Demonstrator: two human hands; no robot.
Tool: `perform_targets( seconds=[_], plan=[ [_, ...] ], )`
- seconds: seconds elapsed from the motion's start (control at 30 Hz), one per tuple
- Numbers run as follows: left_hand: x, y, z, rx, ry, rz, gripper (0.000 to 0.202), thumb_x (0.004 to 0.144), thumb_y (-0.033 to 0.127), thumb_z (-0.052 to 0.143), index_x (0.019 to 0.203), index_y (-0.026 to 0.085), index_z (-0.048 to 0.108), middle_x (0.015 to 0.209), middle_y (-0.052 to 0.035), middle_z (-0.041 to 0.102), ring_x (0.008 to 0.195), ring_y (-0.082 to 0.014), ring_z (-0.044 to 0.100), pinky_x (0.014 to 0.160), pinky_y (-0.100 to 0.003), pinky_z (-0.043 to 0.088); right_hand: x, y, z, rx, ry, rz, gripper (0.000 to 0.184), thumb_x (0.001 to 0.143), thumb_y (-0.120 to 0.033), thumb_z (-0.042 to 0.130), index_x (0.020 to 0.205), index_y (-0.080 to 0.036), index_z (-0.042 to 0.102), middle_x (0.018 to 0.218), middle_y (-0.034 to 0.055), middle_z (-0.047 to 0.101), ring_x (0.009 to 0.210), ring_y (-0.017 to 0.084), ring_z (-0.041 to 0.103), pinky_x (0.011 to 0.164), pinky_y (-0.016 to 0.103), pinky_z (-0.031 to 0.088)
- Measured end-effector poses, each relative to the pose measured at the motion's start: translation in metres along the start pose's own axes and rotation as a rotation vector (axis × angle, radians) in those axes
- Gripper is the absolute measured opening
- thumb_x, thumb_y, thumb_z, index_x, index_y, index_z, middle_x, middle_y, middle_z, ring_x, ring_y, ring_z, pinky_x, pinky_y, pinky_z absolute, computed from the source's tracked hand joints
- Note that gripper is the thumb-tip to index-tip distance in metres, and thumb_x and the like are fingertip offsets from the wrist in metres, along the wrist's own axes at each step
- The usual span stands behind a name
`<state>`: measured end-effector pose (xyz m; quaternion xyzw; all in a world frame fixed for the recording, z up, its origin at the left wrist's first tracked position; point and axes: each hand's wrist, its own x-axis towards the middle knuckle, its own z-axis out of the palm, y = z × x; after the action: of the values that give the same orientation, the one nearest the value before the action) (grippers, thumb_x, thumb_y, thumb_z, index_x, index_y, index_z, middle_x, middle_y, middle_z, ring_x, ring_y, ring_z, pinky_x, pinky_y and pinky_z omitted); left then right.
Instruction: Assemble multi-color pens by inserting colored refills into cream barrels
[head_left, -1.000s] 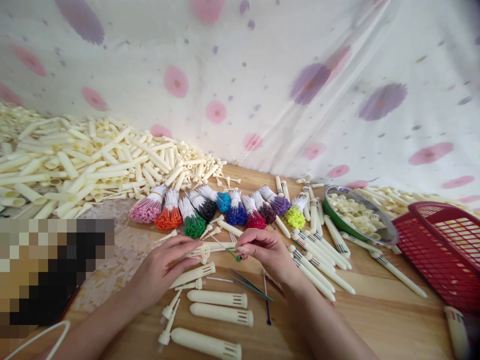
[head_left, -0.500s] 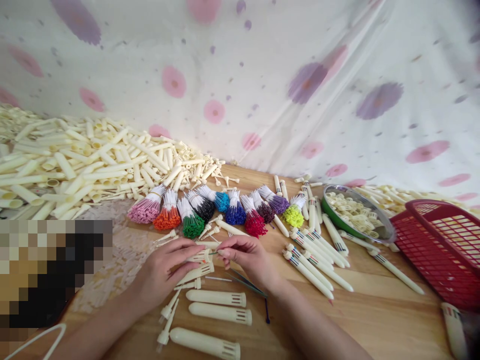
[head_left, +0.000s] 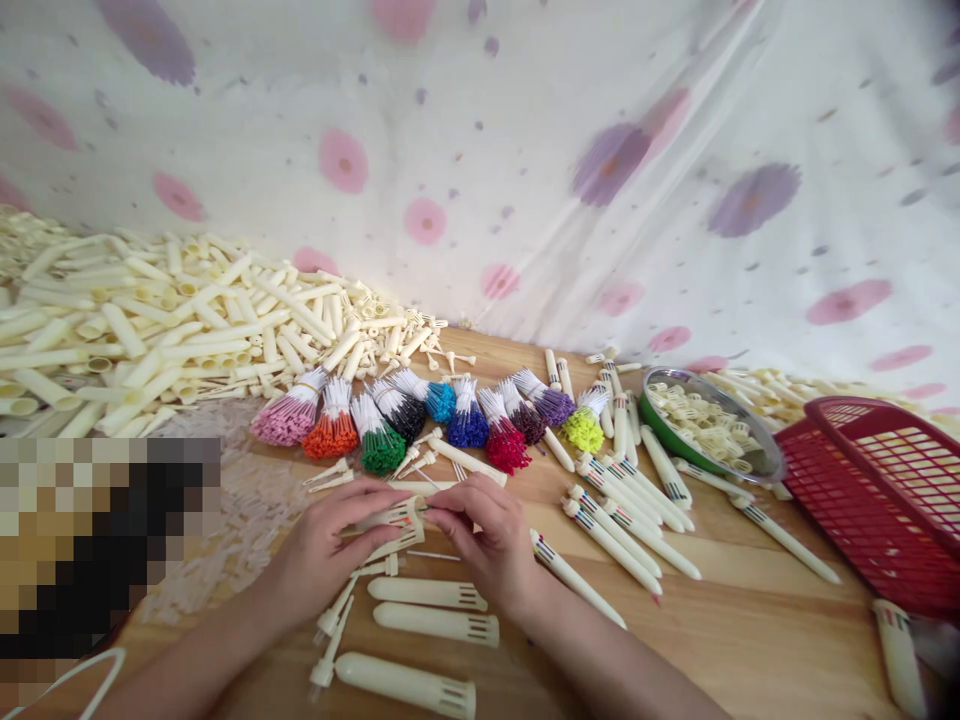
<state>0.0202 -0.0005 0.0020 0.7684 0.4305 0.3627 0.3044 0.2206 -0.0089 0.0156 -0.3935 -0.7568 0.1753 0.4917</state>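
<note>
My left hand (head_left: 322, 545) is closed round a cream slotted pen barrel (head_left: 396, 518) held just above the wooden table (head_left: 750, 630). My right hand (head_left: 480, 535) pinches a thin refill at the barrel's slotted end, fingertips pressed against it. Three more cream barrels (head_left: 427, 622) lie in front of my hands, with small cream tips (head_left: 330, 640) to their left. Behind my hands stand bundles of coloured refills (head_left: 420, 420) in a row, pink at the left through lime at the right.
A big heap of cream tubes (head_left: 150, 320) fills the back left. Several assembled pens (head_left: 630, 510) lie at the right, beside a green bowl of small cream parts (head_left: 705, 425) and a red mesh basket (head_left: 877, 490). A flowered cloth (head_left: 525, 150) hangs behind.
My right hand has moved left with the refill and closed in on the barrel's end. The loose refills that lay under it are covered by my hand.
</note>
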Motion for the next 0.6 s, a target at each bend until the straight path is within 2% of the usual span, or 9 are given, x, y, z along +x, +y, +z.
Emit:
perform_targets(
  seconds=[0.17,0.37,0.6],
  plan=[
    [0.0004,0.0007,0.0021,-0.054,0.002,-0.058,0.024,0.078,0.035,0.064,0.101,0.029,0.071,0.099,-0.0021,0.072,0.091,-0.0189,0.067,0.083,-0.029,0.053,0.0026,0.0000,-0.0017,-0.043,-0.021,-0.030,0.018,0.089,-0.028,0.055,0.079,-0.016,0.064,0.066,0.0038,0.063,0.059,0.012,0.056,0.053,0.022,0.044],
    [-0.0008,-0.0025,0.0017,-0.064,0.009,-0.087,0.023,0.078,0.035,0.064,0.099,0.029,0.072,0.099,-0.0023,0.071,0.091,-0.0192,0.067,0.082,-0.029,0.054,0.0027,-0.0039,-0.0055,-0.013,-0.150,-0.052,0.020,0.092,-0.018,0.046,0.094,-0.014,0.066,0.074,0.0071,0.065,0.067,0.014,0.060,0.059,0.023,0.048],
    [-0.0004,-0.0039,0.0010,-0.034,-0.012,-0.070,0.024,0.080,0.034,0.062,0.101,0.028,0.071,0.100,-0.0025,0.071,0.092,-0.0182,0.066,0.081,-0.028,0.054,0.0020,-0.0028,-0.0060,-0.082,-0.199,-0.016,0.023,0.092,-0.018,0.046,0.093,-0.012,0.068,0.071,0.0075,0.065,0.063,0.014,0.059,0.057,0.022,0.046]
  ],
)
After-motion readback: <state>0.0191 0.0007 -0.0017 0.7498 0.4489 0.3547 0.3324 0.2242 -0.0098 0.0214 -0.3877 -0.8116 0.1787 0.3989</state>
